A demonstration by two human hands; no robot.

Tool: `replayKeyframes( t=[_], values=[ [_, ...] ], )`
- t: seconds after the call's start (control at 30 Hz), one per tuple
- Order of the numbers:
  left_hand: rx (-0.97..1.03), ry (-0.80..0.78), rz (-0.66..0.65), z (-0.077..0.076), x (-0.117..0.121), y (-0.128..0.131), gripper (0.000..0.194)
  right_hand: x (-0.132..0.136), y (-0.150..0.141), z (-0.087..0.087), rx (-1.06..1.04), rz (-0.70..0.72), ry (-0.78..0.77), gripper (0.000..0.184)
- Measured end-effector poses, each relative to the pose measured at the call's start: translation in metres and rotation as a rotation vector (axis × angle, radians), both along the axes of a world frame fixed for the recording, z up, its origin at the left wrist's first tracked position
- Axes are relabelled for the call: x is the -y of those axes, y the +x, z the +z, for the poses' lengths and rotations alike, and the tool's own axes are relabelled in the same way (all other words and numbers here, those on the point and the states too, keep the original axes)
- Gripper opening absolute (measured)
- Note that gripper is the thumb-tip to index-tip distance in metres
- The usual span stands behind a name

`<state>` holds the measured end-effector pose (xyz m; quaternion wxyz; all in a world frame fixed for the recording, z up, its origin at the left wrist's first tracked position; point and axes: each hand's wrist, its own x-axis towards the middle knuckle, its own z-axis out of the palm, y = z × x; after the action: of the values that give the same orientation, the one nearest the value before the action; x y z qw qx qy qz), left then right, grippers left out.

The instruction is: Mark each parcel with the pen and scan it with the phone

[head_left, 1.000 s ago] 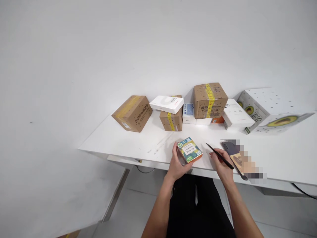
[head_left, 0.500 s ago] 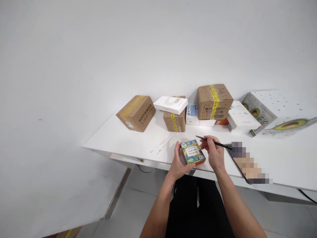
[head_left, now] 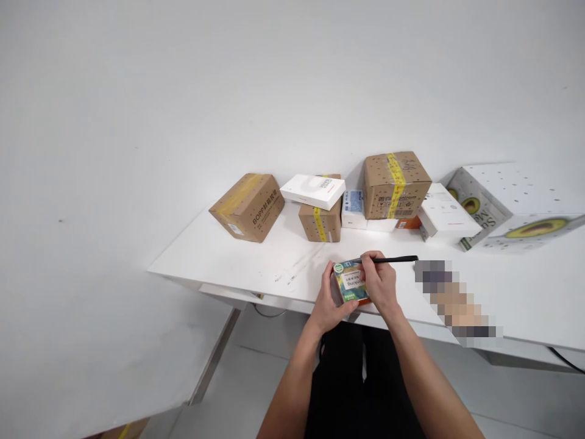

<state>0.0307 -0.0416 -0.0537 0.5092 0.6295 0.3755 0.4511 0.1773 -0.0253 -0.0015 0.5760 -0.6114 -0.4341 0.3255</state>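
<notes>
Your right hand point(head_left: 381, 281) has just come in over the small printed box point(head_left: 348, 289); half a second ago it was off at the box's 3 o'clock, and now it hides that side of the top. The black tool point(head_left: 397, 259) in its fingers has swung flatter and its working end is up at the box's 12 o'clock edge. I'd judge that you are past the approach and working at that edge, though your fingers hide whether the tip touches.

Your left hand point(head_left: 329, 306) has kept its hold on the small printed box from 7 o'clock, fingers along the 9 o'clock side and thumb along the near edge. Your right hand pinches the black tool; whether it also presses on the box, I cannot tell.

The box is at the near edge of the desk point(head_left: 219, 268), printed face up, its longer axis running roughly from 11 to 5 o'clock. The tool's long axis lies nearly level from 3 to 9 o'clock, working end toward 9.
</notes>
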Motion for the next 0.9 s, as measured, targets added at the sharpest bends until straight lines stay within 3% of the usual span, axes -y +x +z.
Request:
replayKeyframes(
  t=[0.27, 0.5, 0.9],
  values=[
    [0.005, -0.025, -0.041, 0.0031, -0.0007, -0.0014, 0.095, 0.0005, 0.0039, 0.0008, 0.028, 0.037, -0.032, 0.027],
    [-0.075, -0.011, -0.026, 0.0035, -0.002, -0.0032, 0.096, 0.0029, 0.0019, 0.0041, 0.258, 0.061, -0.036, 0.025],
    [-0.058, -0.024, -0.059, 0.0002, -0.0044, -0.0037, 0.098, 0.0014, 0.0007, 0.0045, 0.334, 0.079, -0.06, 0.026]
  ],
)
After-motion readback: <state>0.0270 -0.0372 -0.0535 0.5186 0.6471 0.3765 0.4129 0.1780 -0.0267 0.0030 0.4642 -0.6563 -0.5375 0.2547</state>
